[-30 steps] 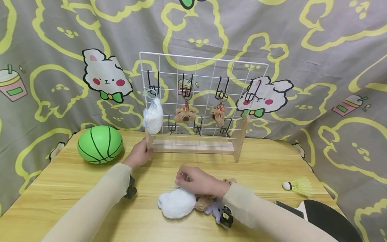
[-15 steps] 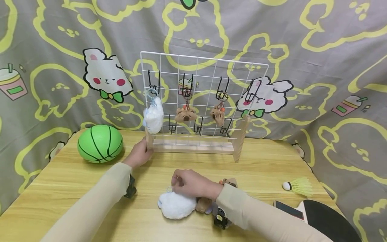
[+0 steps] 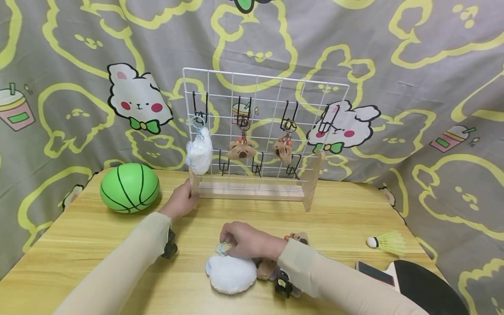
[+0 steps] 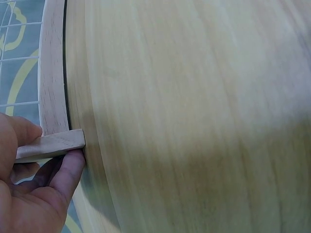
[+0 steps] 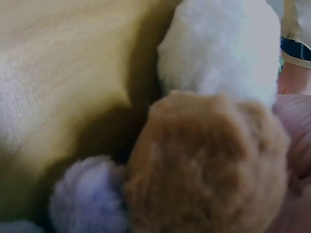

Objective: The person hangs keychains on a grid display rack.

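My left hand grips the wooden end piece of a white wire grid rack, thumb on one side and fingers on the other. On the table, my right hand pinches the pale blue ring of a white plush keychain. Beside it, partly under the right wrist, lie a brown plush and a small lilac plush. Another brown plush keychain shows behind the sleeve. From black hooks on the rack hang a white plush keychain and two brown bear keychains.
A green ball sits left of the rack. Toward the right are a yellow shuttlecock and a black paddle. Several lower hooks on the rack carry nothing. A patterned curtain stands behind the table.
My right hand has moved slightly left and down to the white plush's ring, and that plush has shifted a little toward me. My left hand has stayed on the rack.
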A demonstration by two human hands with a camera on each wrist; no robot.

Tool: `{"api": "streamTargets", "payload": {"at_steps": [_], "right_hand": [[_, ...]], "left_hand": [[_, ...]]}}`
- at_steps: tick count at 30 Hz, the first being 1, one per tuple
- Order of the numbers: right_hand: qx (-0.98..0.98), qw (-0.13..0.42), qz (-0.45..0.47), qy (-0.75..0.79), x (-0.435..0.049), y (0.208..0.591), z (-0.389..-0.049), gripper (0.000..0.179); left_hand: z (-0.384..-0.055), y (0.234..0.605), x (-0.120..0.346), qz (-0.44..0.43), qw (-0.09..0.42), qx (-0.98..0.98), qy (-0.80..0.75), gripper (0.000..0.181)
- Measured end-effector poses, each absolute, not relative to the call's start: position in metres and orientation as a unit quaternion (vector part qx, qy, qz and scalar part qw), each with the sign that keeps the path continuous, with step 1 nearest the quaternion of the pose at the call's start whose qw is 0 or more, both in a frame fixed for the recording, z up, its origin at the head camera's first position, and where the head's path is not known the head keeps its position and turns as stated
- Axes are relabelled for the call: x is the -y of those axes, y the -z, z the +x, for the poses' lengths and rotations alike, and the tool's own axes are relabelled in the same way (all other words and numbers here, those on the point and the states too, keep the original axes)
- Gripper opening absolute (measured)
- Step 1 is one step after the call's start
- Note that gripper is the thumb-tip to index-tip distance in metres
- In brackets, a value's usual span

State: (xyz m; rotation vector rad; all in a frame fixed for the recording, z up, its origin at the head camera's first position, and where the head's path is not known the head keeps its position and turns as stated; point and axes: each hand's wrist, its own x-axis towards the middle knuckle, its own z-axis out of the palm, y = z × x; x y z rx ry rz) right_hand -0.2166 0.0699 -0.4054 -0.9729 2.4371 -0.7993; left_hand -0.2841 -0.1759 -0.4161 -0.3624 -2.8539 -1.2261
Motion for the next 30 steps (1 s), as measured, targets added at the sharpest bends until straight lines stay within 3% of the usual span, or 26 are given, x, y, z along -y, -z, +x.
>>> {"api": "streamTargets", "payload": {"at_steps": [15, 30], "right_hand": [[-0.895, 0.21, -0.299, 0.255, -0.0652, 0.4005, -0.2102, 0.023], [-0.872, 0.216, -0.308, 0.313, -0.0745, 0.4072, -0.2121, 0.023]], "left_hand": [[-0.2851, 0.4149, 0.1764, -0.119, 0.016, 0.916, 0.382, 0.047], [-0.2853, 0.4181, 0.1769, -0.117, 0.015, 0.916, 0.383, 0.046]]}}
